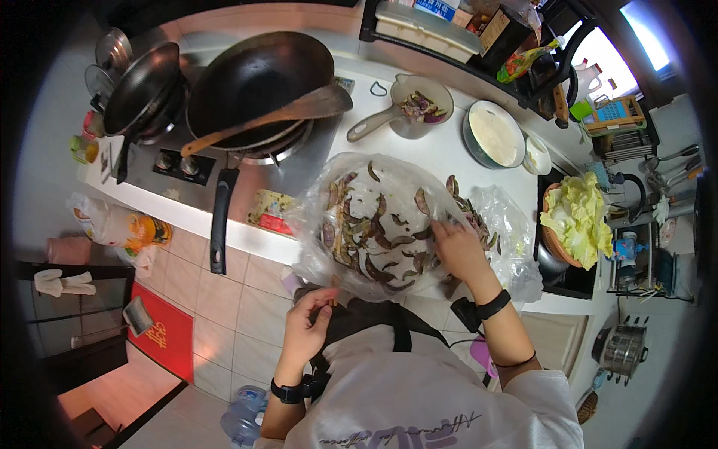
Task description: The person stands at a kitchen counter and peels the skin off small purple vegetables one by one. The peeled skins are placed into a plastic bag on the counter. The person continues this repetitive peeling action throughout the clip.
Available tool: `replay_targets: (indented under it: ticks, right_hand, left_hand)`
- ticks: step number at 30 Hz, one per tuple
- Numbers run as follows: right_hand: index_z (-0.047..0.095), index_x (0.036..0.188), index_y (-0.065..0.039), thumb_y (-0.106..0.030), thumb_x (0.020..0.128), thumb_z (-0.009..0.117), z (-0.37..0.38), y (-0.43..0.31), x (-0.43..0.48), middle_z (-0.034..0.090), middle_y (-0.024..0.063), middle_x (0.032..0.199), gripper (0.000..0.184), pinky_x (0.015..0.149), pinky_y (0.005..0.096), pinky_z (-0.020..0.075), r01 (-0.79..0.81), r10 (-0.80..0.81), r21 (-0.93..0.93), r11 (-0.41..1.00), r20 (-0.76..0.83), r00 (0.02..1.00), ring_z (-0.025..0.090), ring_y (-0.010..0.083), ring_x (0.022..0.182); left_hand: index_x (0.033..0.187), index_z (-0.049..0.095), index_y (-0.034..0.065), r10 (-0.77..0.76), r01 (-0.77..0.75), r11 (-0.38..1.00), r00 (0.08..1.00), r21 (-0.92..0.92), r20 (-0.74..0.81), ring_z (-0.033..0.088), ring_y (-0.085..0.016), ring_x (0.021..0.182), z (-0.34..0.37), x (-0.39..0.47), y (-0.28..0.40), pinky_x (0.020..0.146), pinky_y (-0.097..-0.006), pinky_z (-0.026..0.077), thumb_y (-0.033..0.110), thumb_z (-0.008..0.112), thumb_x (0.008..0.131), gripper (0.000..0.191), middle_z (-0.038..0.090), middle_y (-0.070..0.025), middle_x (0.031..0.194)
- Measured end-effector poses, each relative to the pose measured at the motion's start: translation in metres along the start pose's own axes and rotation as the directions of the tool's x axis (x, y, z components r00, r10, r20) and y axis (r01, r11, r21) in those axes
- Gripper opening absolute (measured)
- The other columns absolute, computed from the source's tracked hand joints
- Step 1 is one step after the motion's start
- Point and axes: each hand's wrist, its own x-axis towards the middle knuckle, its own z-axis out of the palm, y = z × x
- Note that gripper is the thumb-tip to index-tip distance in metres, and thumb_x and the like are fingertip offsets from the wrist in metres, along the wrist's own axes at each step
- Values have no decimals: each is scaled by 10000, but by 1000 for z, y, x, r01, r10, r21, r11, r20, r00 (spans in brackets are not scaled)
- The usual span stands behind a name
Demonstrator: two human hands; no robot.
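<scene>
Purple-green bean pods (384, 227) lie scattered on a clear plastic bag (359, 168) spread over the white counter. My right hand (457, 247) reaches down at the bag's right side, fingertips among the pods; whether it grips one cannot be told. Near the counter's front edge is my left hand (311, 317), its fingers bent and thumb close to them; whether something small is between them is unclear. More pods (468, 207) lie to the right beside a second clear bag (507, 247). Behind the bags, a long-handled plastic scoop (423, 106) holds purple and green pieces.
A large wok (261, 78) with a wooden spatula (280, 112) across it sits on the stove at left, its black handle (221, 224) jutting past the counter edge. A bowl of pale contents (493, 134) stands at back right, leafy greens (575, 219) in a basket at right.
</scene>
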Motion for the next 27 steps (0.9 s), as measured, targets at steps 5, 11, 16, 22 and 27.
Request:
replay_targets:
  ticks: [5, 11, 16, 22, 27]
  right_hand:
    - [605, 1076, -64, -139, 810, 594, -2, 7, 5, 635, 105, 915, 277, 722, 391, 498, -51, 67, 238, 970, -59, 996, 616, 295, 860]
    - [589, 925, -22, -103, 813, 549, 50, -7, 64, 631, 144, 915, 144, 708, 404, 524, -258, 262, -126, 958, 14, 965, 640, 294, 823]
    - [571, 924, -26, -126, 820, 518, 51, -4, 70, 645, 162, 887, 154, 658, 418, 541, -412, 416, -63, 909, 86, 905, 661, 316, 779]
    - [598, 885, -71, -130, 830, 569, -1, -34, 41, 668, 110, 874, 85, 568, 398, 513, -308, 317, 76, 948, -256, 913, 658, 268, 720]
    - [649, 993, -105, -140, 786, 642, -29, -59, 14, 640, -12, 830, 210, 804, 383, 398, -43, 97, 107, 993, -583, 806, 584, 199, 958]
  left_hand:
    - [1062, 624, 14, 147, -141, 984, 988, -107, 51, 618, -133, 859, 3, 11, -9, 779, -246, 478, -51, 537, 845, 243, 669, -82, 966]
    - [1068, 631, 29, 239, -214, 964, 959, -161, 153, 634, -145, 872, 18, 27, 20, 728, -248, 486, -30, 555, 842, 246, 677, -78, 957]
    - [1085, 615, 14, 225, -220, 974, 943, -45, 246, 633, -150, 897, 14, 27, 35, 785, -269, 491, -19, 533, 865, 237, 670, -83, 973]
    - [1200, 543, 25, -49, 114, 969, 958, -221, 281, 591, -120, 890, 24, 63, 35, 765, -250, 463, 343, 383, 1009, 404, 652, -61, 1017]
    - [1184, 536, 52, -186, 342, 870, 896, -357, 404, 566, -102, 811, 40, 87, 47, 695, -235, 441, 455, 351, 995, 482, 656, -62, 987]
